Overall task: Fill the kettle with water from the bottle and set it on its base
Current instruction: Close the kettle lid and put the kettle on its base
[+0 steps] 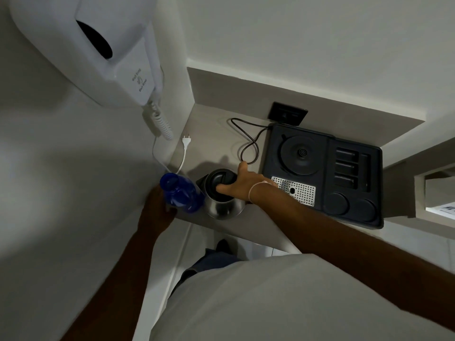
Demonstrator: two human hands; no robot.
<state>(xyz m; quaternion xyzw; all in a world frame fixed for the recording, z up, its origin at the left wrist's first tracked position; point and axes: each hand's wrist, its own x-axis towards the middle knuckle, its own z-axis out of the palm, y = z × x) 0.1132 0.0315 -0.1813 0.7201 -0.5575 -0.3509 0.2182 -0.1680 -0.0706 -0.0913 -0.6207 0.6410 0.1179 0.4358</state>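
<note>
A steel kettle (pixel 222 207) with a black lid stands upright on the grey counter (pixel 211 141), left of its tray. My right hand (pixel 242 184) rests on top of the kettle, thumb on the lid and fingers around the handle side. A blue plastic bottle (pixel 181 191) stands upright just left of the kettle, touching it or nearly so. My left hand (pixel 157 205) grips the bottle's lower part from the left. The round black kettle base (pixel 299 153) sits bare in the dark tray (pixel 354 212) to the right.
A white wall-mounted hair dryer (pixel 110 52) with a coiled cord hangs at upper left, and its loose white plug (pixel 186 140) lies on the counter. The base's black cable (pixel 248 143) loops toward a wall socket (pixel 288 113). A perforated drip plate (pixel 295 190) lies in the tray.
</note>
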